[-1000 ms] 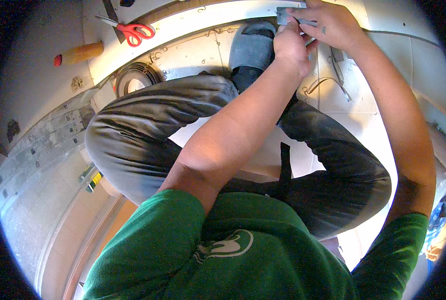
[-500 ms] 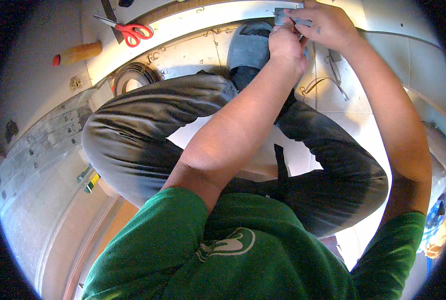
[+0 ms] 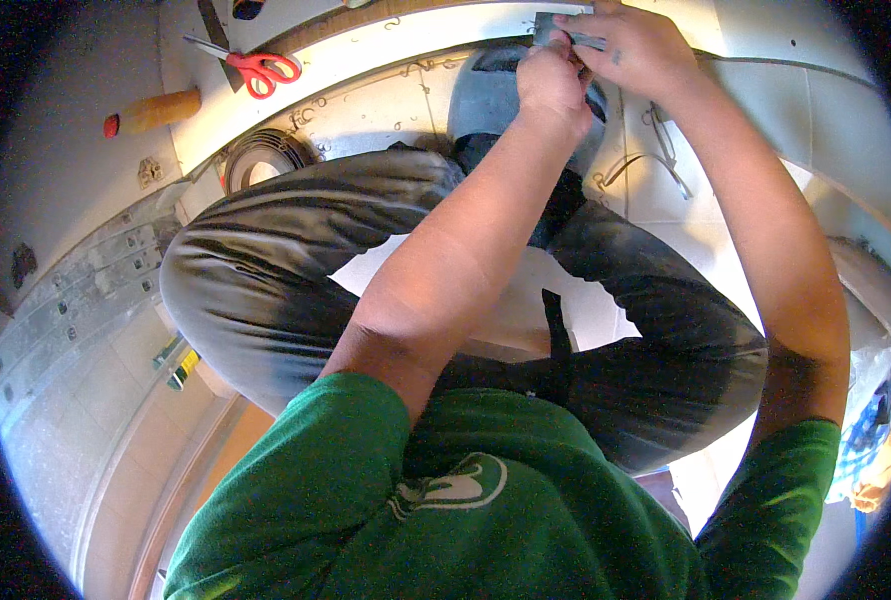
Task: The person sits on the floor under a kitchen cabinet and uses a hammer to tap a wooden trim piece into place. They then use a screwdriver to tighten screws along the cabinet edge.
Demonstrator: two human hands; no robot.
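Both hands are at the top centre, on the white board edge [image 3: 386, 52]. My left hand [image 3: 551, 82] is closed, its thumb pressed against a small flat grey piece [image 3: 544, 26]. My right hand [image 3: 631, 52] lies over the same piece from the right, fingers curled onto it and hiding much of it. What is under their fingertips cannot be made out. Just below them sits my dark shoe [image 3: 481, 100]. Curly shavings are scattered along the board and floor. Red-handled scissors [image 3: 266, 72] lie on the board to the left, across a dark flat strip [image 3: 213, 25].
Left of the board lie a wooden handle with a red end [image 3: 146, 115] and a coiled dark band [image 3: 296, 155]. Loose thin strips [image 3: 671, 170] lie on the tiles at right. Flat metal lengths with holes [image 3: 86, 290] run along the far left, beside my bent legs.
Both hands and the grey piece have moved a little leftward along the board edge. The whole view has shifted slightly too.
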